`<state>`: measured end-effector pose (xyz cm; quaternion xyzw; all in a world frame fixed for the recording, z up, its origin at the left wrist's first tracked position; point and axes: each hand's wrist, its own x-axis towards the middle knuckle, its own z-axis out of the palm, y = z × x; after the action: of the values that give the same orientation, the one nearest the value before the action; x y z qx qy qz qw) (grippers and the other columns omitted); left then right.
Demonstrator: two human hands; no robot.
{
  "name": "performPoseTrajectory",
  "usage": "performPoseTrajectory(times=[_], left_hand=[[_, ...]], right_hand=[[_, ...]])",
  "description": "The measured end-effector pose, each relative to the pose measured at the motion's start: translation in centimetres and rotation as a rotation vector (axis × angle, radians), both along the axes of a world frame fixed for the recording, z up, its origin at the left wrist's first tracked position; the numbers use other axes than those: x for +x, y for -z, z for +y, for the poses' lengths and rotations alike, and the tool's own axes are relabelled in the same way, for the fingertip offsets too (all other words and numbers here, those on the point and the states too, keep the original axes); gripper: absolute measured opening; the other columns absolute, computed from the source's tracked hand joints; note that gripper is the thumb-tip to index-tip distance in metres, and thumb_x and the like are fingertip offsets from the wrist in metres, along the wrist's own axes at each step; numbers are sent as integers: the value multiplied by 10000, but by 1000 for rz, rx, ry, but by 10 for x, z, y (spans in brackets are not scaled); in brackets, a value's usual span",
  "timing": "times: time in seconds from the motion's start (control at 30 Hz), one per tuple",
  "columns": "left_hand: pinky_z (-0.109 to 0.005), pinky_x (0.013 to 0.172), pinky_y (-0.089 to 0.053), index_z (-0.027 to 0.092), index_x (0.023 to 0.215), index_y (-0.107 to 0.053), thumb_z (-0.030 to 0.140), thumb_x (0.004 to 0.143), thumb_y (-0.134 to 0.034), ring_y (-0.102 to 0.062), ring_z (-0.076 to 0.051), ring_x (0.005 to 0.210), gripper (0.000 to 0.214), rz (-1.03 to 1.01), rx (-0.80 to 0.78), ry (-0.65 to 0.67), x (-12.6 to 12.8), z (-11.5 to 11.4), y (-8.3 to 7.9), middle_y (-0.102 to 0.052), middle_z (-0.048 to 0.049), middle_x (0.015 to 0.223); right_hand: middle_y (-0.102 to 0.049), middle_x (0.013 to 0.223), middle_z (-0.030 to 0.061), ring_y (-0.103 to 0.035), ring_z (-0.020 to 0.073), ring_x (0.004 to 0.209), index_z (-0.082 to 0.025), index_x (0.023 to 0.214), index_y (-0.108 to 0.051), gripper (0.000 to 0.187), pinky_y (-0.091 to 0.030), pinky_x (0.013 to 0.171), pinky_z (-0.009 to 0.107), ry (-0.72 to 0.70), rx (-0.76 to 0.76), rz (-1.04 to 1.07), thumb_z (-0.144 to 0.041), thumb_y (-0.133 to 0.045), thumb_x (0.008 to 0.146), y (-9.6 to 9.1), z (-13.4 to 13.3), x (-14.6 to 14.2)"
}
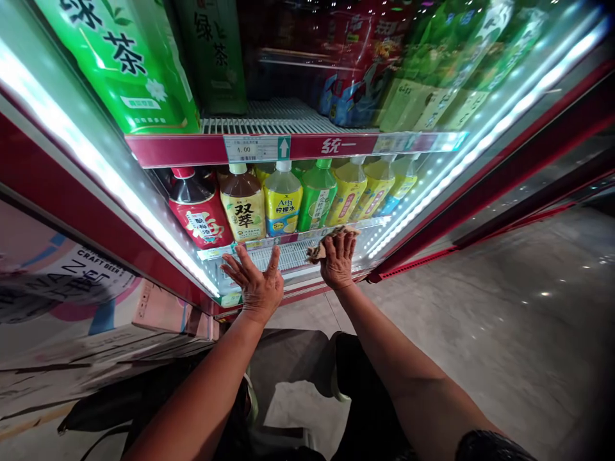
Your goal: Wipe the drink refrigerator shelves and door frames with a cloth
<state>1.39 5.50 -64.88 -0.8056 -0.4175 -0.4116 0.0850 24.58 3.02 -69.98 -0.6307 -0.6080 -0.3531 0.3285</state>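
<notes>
My left hand [257, 282] is raised in front of the lower part of a lit drinks fridge, fingers spread and nothing in it. Under the fingers of my right hand [339, 259] is a crumpled, light brown cloth with dark patches [317, 253], pressed toward the fridge front. Behind both hands stands a row of bottles, among them a red-labelled bottle [199, 218], a cream-labelled bottle [243, 208], a yellow and blue bottle [283, 202] and a green bottle [317, 198]. Whether glass lies between my hands and the bottles is hard to see.
Large green tea bottles [129, 70] fill the upper left shelf. A red shelf strip [182, 150] carries a price tag [247, 148]. Printed cartons [81, 275] stand at the left. Grey floor [480, 307] extends to the right, and a black bag [106, 403] lies low on the left.
</notes>
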Motion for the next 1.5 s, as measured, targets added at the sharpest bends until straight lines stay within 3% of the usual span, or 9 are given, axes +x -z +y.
performPoseTrajectory(times=[0.13, 0.37, 0.53, 0.77, 0.87, 1.0, 1.23, 1.37, 1.5], left_hand=[[-811, 1171, 0, 249, 1618, -346, 150, 798, -708, 297, -510, 1495, 902, -25, 38, 27, 6, 1, -2, 296, -95, 1700], [-779, 1196, 48, 303, 1662, -153, 193, 841, -677, 207, -471, 1547, 979, -86, 59, 137, 9, 9, 4, 178, -81, 1734], [-734, 1232, 31, 255, 1668, -77, 255, 865, -676, 143, -445, 1568, 1002, -5, 32, 159, 13, 12, 9, 160, -125, 1726], [-666, 1272, 32, 291, 1664, -92, 187, 884, -636, 74, -380, 1592, 956, -25, 116, 194, 28, 7, 2, 57, -94, 1742], [-670, 1269, 40, 347, 1655, -127, 169, 865, -651, 79, -382, 1592, 965, -8, 144, 186, 29, 5, 0, 58, -58, 1748], [-659, 1274, 20, 343, 1652, -157, 164, 847, -671, 69, -366, 1600, 972, 26, 180, 164, 36, 1, -4, 42, -45, 1750], [-724, 1237, 34, 361, 1640, -108, 151, 831, -683, 95, -389, 1579, 1015, 130, 59, 202, 60, 0, -13, 7, -55, 1732], [-707, 1212, 122, 355, 1639, -104, 146, 850, -664, 163, -342, 1562, 990, 173, 42, 224, 66, 6, -7, -17, -55, 1724], [-725, 1167, 174, 391, 1626, -120, 124, 838, -671, 219, -337, 1536, 998, 191, -27, 232, 67, 14, 4, -5, -46, 1724]], right_hand=[[174, 1746, 96, 159, 361, 1603, -210, 1673, 33, 886, -125, 1228, 758, 46, 39, 133, -214, -458, 935, -8, -1, 12], [156, 1756, 28, 149, 351, 1607, -303, 1671, 36, 914, -165, 1249, 719, 17, -4, 58, -212, -495, 933, -8, -3, 19], [146, 1755, 81, 143, 387, 1601, -268, 1670, 68, 904, -166, 1224, 765, 80, 13, 180, -222, -472, 947, -9, -5, 34], [-37, 1770, 49, 122, 356, 1609, -307, 1650, -242, 804, -176, 1250, 723, 58, -154, 122, -175, -537, 914, 3, -16, 40], [76, 1765, 48, 146, 354, 1604, -299, 1672, -109, 886, -198, 1239, 733, 76, -102, 125, -156, -526, 904, -2, -20, 56], [188, 1746, 35, 165, 356, 1601, -294, 1669, 58, 919, -192, 1233, 741, 15, 2, 145, -163, -471, 929, -26, -15, 62], [161, 1752, 84, 172, 371, 1600, -249, 1666, 86, 939, -198, 1203, 786, 20, 43, 173, -169, -461, 907, -12, -16, 72], [184, 1739, 143, 160, 397, 1598, -148, 1664, 79, 894, -172, 1230, 746, 47, 29, 242, -272, -450, 954, -20, -15, 76], [153, 1746, 129, 174, 336, 1605, -156, 1664, 86, 832, -162, 1253, 708, 92, 66, 282, -303, -376, 989, -23, -8, 75]])
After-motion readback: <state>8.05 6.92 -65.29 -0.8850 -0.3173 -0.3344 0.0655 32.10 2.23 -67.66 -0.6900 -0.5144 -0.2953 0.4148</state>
